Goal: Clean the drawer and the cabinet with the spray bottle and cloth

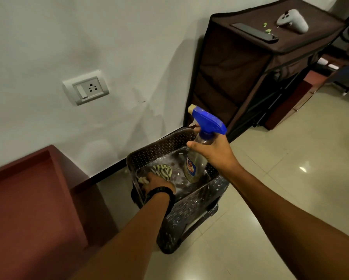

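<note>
Blue-capped spray bottle [197, 158] is standing in the dark drawer [191, 203] at frame centre, right hand [214, 152] fingers wrapping it; left hand [159, 183] is gripping the striped cloth [161, 171] inside.

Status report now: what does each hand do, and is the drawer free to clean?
Left hand presses striped cloth into drawer. Right hand has its grip on spray bottle, over the drawer. Nothing in the way.
</note>
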The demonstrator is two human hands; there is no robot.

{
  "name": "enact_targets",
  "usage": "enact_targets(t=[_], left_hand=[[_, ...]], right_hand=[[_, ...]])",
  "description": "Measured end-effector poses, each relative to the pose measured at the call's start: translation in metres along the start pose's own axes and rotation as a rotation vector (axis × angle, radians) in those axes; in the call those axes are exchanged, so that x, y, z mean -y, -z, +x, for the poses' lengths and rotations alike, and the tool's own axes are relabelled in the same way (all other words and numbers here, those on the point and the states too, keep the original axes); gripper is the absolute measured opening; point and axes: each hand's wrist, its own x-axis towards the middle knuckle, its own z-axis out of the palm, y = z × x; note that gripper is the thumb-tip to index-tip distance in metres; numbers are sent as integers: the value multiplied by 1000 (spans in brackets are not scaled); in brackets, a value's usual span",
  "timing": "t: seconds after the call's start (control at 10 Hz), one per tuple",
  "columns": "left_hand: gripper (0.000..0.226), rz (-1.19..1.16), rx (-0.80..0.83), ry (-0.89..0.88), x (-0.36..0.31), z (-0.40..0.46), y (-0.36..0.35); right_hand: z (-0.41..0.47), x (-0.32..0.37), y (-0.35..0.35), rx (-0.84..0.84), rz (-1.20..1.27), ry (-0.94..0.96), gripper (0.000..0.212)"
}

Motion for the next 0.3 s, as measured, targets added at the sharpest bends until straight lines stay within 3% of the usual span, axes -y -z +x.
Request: enact_targets(t=[0.2,0.3], left_hand=[[66,-25,-38,-101,7,-7,15],[54,-148,-24,-161,17,-24,32]], right_hand=[[-29,7,5,-77,-10,-95,63],[-61,23,19,-309,-53,-172,64]])
